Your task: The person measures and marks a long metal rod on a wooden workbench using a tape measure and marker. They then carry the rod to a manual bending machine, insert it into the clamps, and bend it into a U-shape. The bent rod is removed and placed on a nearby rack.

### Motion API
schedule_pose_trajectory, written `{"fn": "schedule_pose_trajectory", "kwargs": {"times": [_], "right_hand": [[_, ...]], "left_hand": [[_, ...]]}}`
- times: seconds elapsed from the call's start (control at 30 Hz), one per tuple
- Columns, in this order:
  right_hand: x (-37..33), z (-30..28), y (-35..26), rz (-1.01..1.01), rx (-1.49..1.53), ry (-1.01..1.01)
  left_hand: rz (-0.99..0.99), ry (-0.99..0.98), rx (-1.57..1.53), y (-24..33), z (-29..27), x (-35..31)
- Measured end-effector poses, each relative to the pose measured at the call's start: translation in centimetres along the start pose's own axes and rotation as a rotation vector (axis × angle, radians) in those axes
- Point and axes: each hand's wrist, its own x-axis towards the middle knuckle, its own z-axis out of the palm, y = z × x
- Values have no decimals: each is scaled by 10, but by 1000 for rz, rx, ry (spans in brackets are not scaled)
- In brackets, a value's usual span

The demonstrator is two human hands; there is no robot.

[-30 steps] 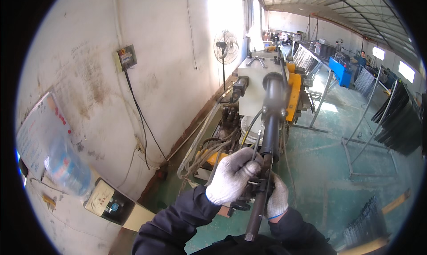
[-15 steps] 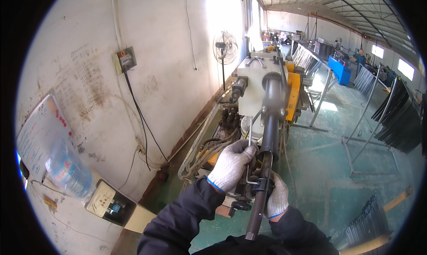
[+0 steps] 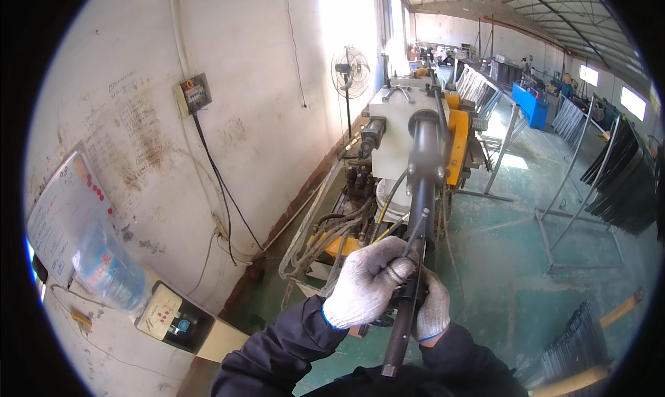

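Observation:
My gloved left hand [image 3: 366, 279] is closed on a thin L-shaped hex key [image 3: 421, 224], whose long end points up and to the right over the dark rod [image 3: 397, 338]. The key's short end is hidden by the fingers. Partly covered by that hand, a black clamp collar [image 3: 404, 296] sits around the rod. My gloved right hand [image 3: 434, 307] lies against the collar and rod from the right, its fingers curled behind them. Farther along, the rod runs into a thick dark tube [image 3: 424, 189] at the end of a machine [image 3: 391, 137].
Hoses [image 3: 325, 241] and cables lie beside the machine at left. A water dispenser [image 3: 173, 317] with a plastic bottle stands by the left wall. Metal racks [image 3: 582, 210] hold bundles of dark rods at right. A person [image 3: 566, 86] is far back; a fan [image 3: 352, 71] stands near the window.
The hex key has swung from upright on the left of the rod to leaning right across it. My left hand has moved slightly right and down; the right stays at the collar.

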Motion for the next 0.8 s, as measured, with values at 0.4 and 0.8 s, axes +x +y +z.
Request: {"fn": "schedule_pose_trajectory", "kwargs": {"times": [0.4, 0.8], "right_hand": [[-2, 1, -2, -26, 47, -64], [5, -5, 1, 55, 77, -45]], "left_hand": [[58, 26, -17, -17, -9, -5], [-578, 65, -464, -42, -20, 48]]}}
